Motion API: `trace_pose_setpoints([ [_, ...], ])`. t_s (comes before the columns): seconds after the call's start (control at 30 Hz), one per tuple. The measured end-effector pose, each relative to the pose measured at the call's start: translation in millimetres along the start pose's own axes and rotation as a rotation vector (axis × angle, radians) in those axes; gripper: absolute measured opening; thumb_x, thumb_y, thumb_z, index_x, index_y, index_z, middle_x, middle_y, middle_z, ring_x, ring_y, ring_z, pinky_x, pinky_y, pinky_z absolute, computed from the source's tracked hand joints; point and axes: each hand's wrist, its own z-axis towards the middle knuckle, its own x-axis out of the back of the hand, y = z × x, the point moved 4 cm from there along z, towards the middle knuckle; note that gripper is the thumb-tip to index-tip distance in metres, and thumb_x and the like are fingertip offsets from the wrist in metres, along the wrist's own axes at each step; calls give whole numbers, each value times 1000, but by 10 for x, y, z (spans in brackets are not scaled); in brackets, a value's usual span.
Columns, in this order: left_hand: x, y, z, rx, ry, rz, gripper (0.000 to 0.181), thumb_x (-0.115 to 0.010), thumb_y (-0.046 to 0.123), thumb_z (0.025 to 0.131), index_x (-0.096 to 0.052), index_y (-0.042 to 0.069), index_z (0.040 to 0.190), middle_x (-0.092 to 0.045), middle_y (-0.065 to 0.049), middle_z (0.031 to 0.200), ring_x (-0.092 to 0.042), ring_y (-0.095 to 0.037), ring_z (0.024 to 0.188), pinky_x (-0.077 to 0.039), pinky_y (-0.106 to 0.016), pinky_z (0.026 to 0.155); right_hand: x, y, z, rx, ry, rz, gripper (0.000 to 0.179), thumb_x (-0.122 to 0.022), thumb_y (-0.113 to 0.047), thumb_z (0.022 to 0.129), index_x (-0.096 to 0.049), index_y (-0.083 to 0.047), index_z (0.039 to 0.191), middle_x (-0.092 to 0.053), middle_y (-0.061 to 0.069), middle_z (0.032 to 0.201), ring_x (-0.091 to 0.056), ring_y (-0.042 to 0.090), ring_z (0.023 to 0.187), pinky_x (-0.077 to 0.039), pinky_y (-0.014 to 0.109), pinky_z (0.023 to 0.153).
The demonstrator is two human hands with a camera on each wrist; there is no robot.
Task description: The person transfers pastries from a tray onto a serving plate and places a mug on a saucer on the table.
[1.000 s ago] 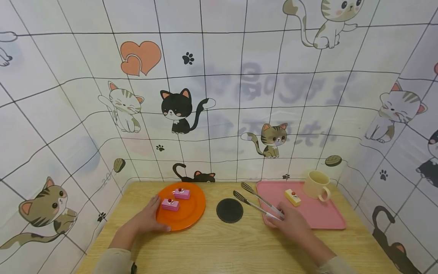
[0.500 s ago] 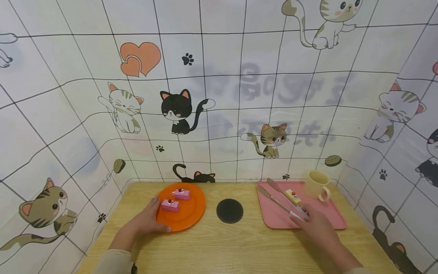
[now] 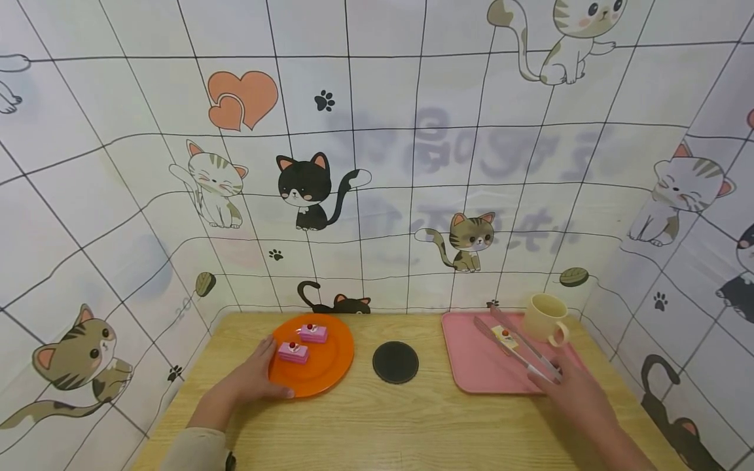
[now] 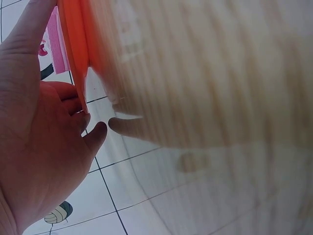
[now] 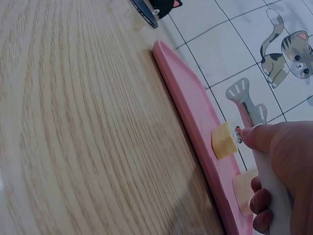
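Note:
My left hand (image 3: 250, 376) holds the left rim of an orange plate (image 3: 332, 373), its thumb along the front edge and its fingers farther back. Two pink toy cake slices (image 3: 293, 354) with cherries sit on that plate. On the right, my right hand (image 3: 574, 389) grips serving tongs (image 3: 532, 348) by the handle end. The slotted tips (image 5: 238, 89) point up and away in the right wrist view. In the head view the spread tong arms pass over a yellow toy cake slice (image 3: 505, 337), one to each side. That cake rests on a pink tray (image 3: 477, 373).
A pale yellow mug (image 3: 538, 320) stands at the tray's back right, handle toward the front. Between plate and tray lies a round black coaster (image 3: 395, 362). Cat-printed sheeting (image 3: 383, 196) rises behind and on both sides of the wooden table (image 3: 365, 425).
My right hand has carried the tongs rightward, from between coaster and tray to over the yellow cake slice. My left hand and the plate have stayed where they were.

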Motion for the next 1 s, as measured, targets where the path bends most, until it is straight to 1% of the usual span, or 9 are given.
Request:
trace_pose_setpoints([
  [0.1, -4, -5, -2, 0, 2, 7, 141, -99, 58, 74, -22, -7, 172, -12, -30, 181, -12, -53, 166, -24, -72, 129, 26, 60, 8, -4, 4, -2, 76, -73, -66, 101, -59, 2, 133, -73, 27, 116, -69, 45, 97, -55, 63, 76],
  [0.2, -10, -19, 5, 2, 3, 14, 141, -99, 59, 74, -22, -6, 172, -12, -29, 181, -12, -53, 166, -24, -72, 129, 48, 107, 10, -13, -6, -5, 80, -74, -65, 100, -57, 5, 134, -71, 31, 115, -68, 44, 95, -54, 60, 73],
  [0.3, -18, -39, 19, 0, 5, 17, 141, -99, 59, 73, -22, -6, 172, -12, -29, 181, -12, -53, 166, -25, -72, 128, 67, 143, -8, -20, -21, -12, 78, -74, -66, 99, -55, 5, 128, -69, 26, 105, -65, 40, 89, -52, 53, 69],
  [0.4, -22, -49, 30, -3, 3, 18, 142, -99, 59, 73, -22, -6, 172, -12, -30, 181, -12, -54, 166, -24, -73, 128, 74, 174, -34, -21, -34, -14, 71, -75, -64, 100, -55, 1, 119, -63, 14, 90, -58, 32, 80, -45, 44, 63],
  [0.5, -19, -45, 31, -6, 2, 18, 142, -99, 59, 73, -22, -6, 172, -12, -30, 181, -12, -54, 166, -24, -72, 129, 63, 204, -44, -23, -39, -14, 67, -75, -63, 100, -55, -2, 117, -60, 8, 84, -56, 29, 77, -42, 40, 61],
  [0.63, -8, -27, 26, -7, 1, 19, 142, -99, 60, 73, -22, -6, 173, -12, -30, 181, -11, -54, 166, -24, -72, 129, 38, 246, -42, -51, -52, -21, 70, -74, -66, 99, -57, 0, 116, -64, 10, 86, -57, 30, 78, -44, 43, 63],
  [0.83, -14, -37, 34, 2, -6, 17, 143, -98, 62, 73, -21, -5, 173, -11, -28, 182, -10, -52, 167, -23, -71, 130, 19, 273, -36, -71, -78, -34, 78, -74, -69, 98, -60, 4, 122, -70, 24, 102, -63, 36, 86, -53, 55, 71],
  [0.9, -21, -48, 41, 1, -6, 18, 143, -98, 62, 73, -21, -6, 173, -11, -29, 182, -10, -53, 167, -23, -71, 129, 17, 272, -41, -61, -80, -36, 75, -74, -68, 99, -61, 3, 121, -70, 23, 101, -62, 36, 86, -53, 55, 71],
  [1.0, -26, -58, 42, 1, -7, 20, 143, -98, 62, 73, -20, -5, 173, -10, -29, 182, -10, -53, 167, -23, -71, 129, 4, 273, -45, -50, -82, -34, 68, -74, -65, 100, -61, -1, 115, -65, 14, 91, -59, 32, 81, -47, 46, 66],
])
